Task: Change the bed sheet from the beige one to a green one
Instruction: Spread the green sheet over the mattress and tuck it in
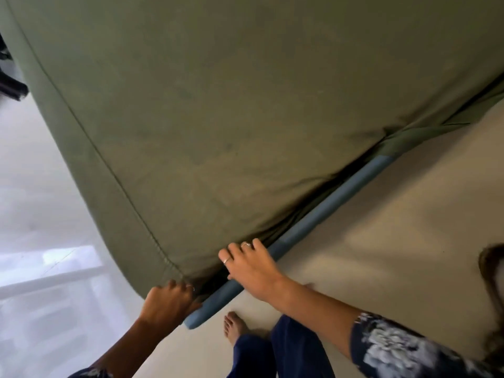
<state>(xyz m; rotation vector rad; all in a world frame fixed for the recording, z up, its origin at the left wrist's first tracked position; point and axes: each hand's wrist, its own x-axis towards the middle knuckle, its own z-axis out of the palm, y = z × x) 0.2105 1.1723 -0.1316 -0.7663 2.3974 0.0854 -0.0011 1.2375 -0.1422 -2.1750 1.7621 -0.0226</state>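
A green bed sheet (218, 105) covers the mattress and fills most of the view, with a seam running down its left edge to the near corner. My left hand (169, 301) grips the sheet at that near corner, fingers curled round the fabric. My right hand (249, 268) lies with straight fingers on the sheet's lower edge, where it meets the blue bed frame rail (327, 211). A dark gap shows between mattress and rail. No beige sheet is in view.
Pale floor (381, 214) stretches to the right of the bed, and my bare foot (234, 327) stands on it near the rail's end. On the left lies bright floor with window light (41, 268). A dark object (11, 85) sits at the far left edge.
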